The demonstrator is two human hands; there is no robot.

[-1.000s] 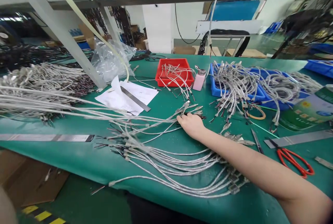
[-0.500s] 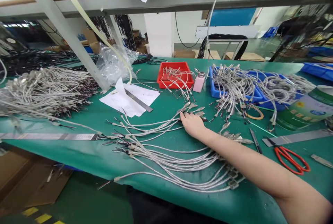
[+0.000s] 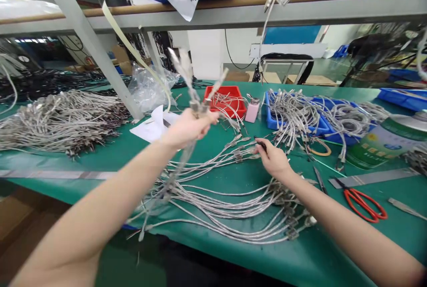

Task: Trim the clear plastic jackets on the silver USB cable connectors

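My left hand (image 3: pixel 187 130) is raised over the bench, closed around a bundle of grey braided cables (image 3: pixel 183 160). Their pale connector ends (image 3: pixel 187 71) stick up above the fist, smeared by motion, and the lengths hang down toward the near edge. My right hand (image 3: pixel 275 161) is low over the green mat, its fingers closed on a slim black object (image 3: pixel 261 144) whose kind I cannot make out. Right by its fingertips are the connector ends of a row of cables (image 3: pixel 213 162). Another group of cables (image 3: pixel 220 216) lies in front, curving along the bench edge.
A large cable heap (image 3: pixel 63 118) covers the left side. A red tray (image 3: pixel 235 91), pink bottle (image 3: pixel 252 110) and blue trays (image 3: pixel 273 122) of cables stand behind. Red-handled scissors (image 3: pixel 365 207), tweezers (image 3: pixel 320 179) and a metal ruler (image 3: pixel 373 177) lie at right. A shelf beam (image 3: pixel 227 16) crosses above.
My left hand has come into view, lifted with a cable bundle. My right hand has shifted right, off the cable ends it was touching, and the black object now shows in its fingers.
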